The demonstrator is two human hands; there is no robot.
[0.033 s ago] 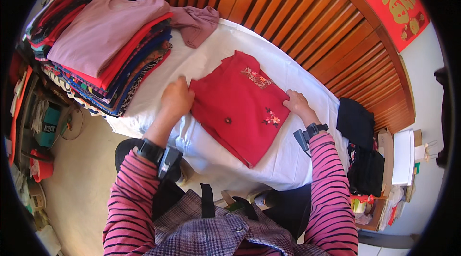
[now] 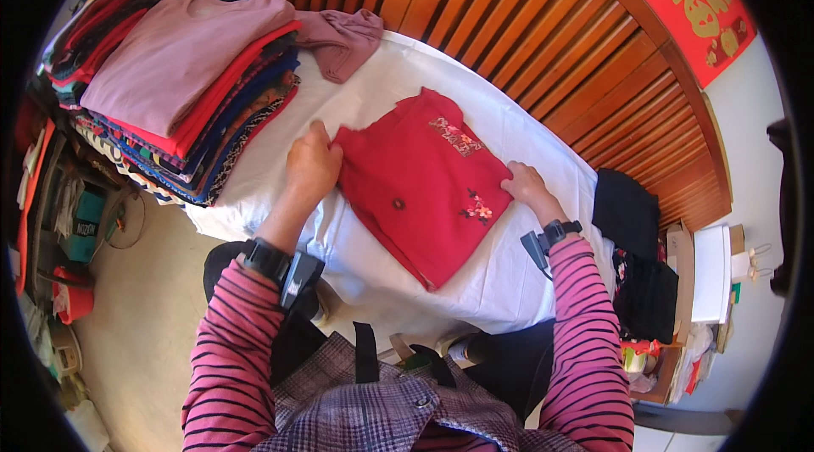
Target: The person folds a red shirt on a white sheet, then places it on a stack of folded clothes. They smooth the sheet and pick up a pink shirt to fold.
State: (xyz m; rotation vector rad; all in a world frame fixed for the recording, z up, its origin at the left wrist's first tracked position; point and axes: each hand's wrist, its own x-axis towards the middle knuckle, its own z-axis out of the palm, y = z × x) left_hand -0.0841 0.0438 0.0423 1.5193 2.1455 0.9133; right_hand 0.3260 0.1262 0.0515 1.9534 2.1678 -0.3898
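A folded red garment (image 2: 415, 189) with pink flower embroidery and a patterned patch lies on the white cloth (image 2: 492, 304) before me. My left hand (image 2: 312, 165) pinches its left edge near the upper left corner, which is slightly lifted. On the opposite side, my right hand (image 2: 527, 183) grips the right edge between thumb and fingers. The garment's lower corner points toward me, close to the front edge of the cloth.
At the left rises a tall stack of folded clothes (image 2: 182, 62), a mauve top uppermost, its sleeve trailing right. A slatted wooden headboard (image 2: 509, 28) borders the far side. Folded black clothes (image 2: 627, 210) lie at the right. A red bucket (image 2: 75, 295) stands at the lower left.
My left hand has risen slightly, with the garment's left edge in it. The garment's lower corner has shifted a little to the left and away from me.
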